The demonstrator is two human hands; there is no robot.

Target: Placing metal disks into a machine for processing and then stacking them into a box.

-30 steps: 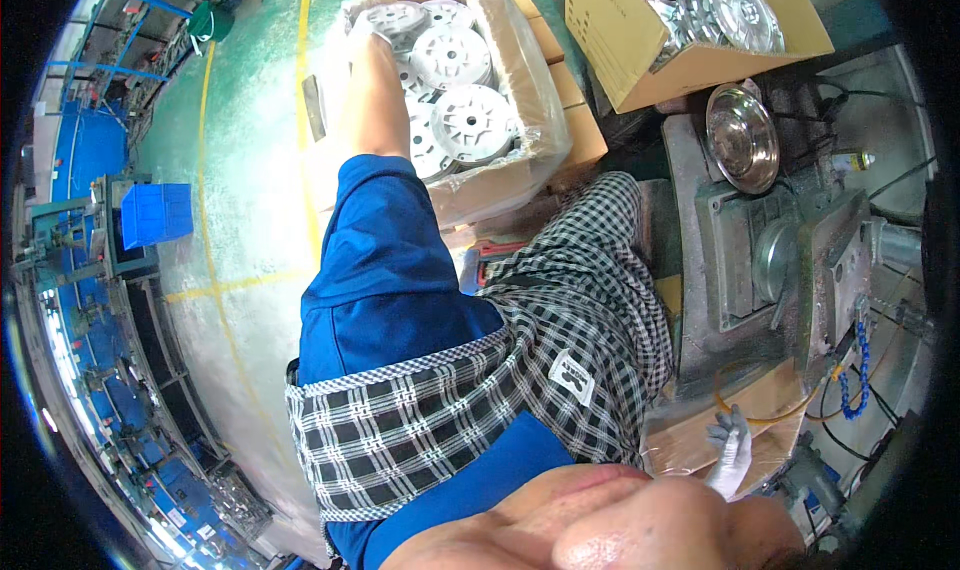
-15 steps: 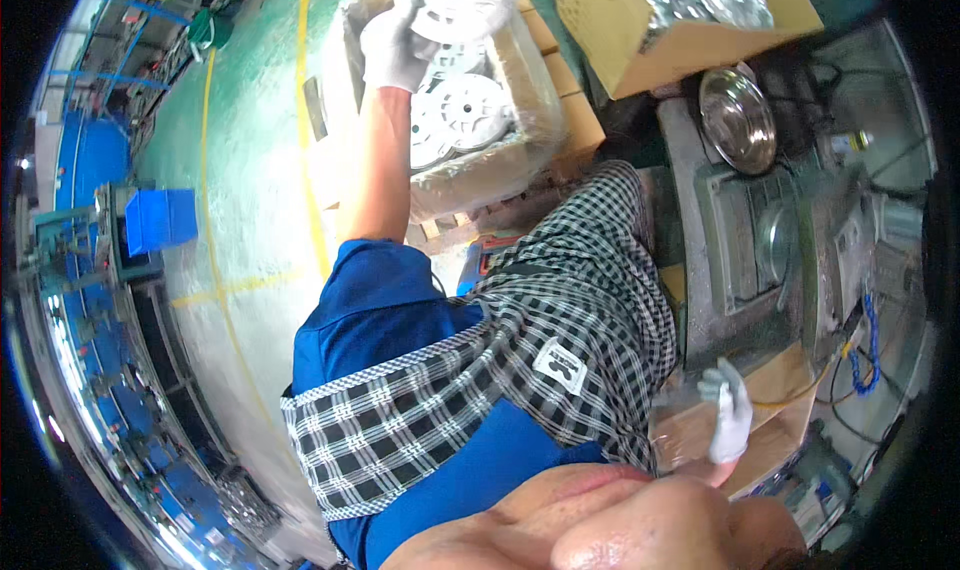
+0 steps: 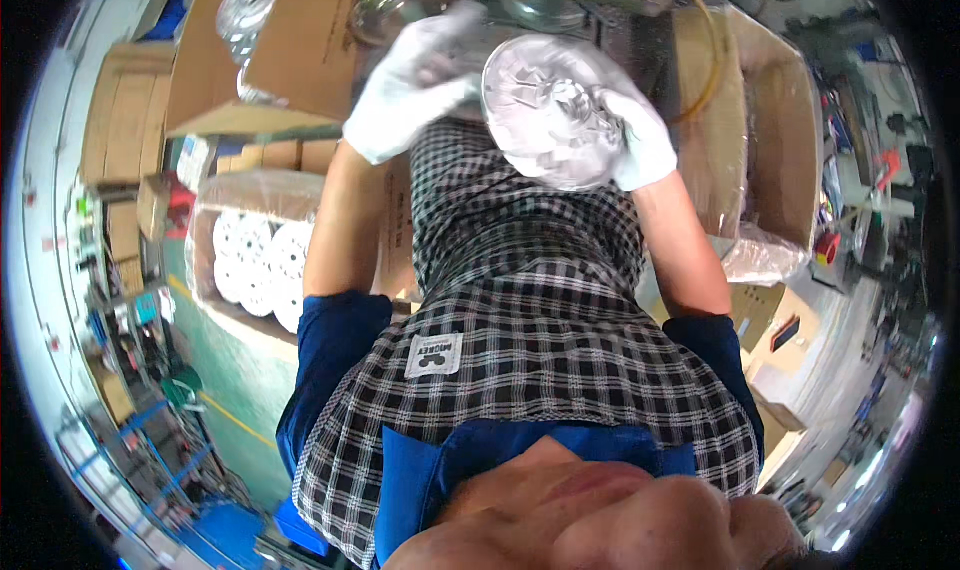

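A round white-silver disc part [image 3: 545, 130] with a raised, ribbed hub is held up in front of my apron. My right hand [image 3: 642, 142], in a white glove, grips it by its right rim, the fingers partly behind it. My left hand [image 3: 405, 95], also gloved, is beside the disc's left edge with fingers and thumb apart. It is slightly blurred, and whether the thumb touches the rim I cannot tell. A shiny steel bowl [image 3: 385, 10] lies just beyond my left hand.
At the left, a plastic-lined box [image 3: 205, 260] holds several white discs. Above it stands a cardboard box [image 3: 310, 40] with shiny metal parts. Another plastic-lined box [image 3: 715, 120] is at the right, with a yellow hose [image 3: 718, 60] beside it. A machine bed with a round metal piece [image 3: 540, 10] lies ahead.
I have turned from the box of discs toward the machine. A disc was in my left hand over that box; now a disc is in my right hand, and the left is open.
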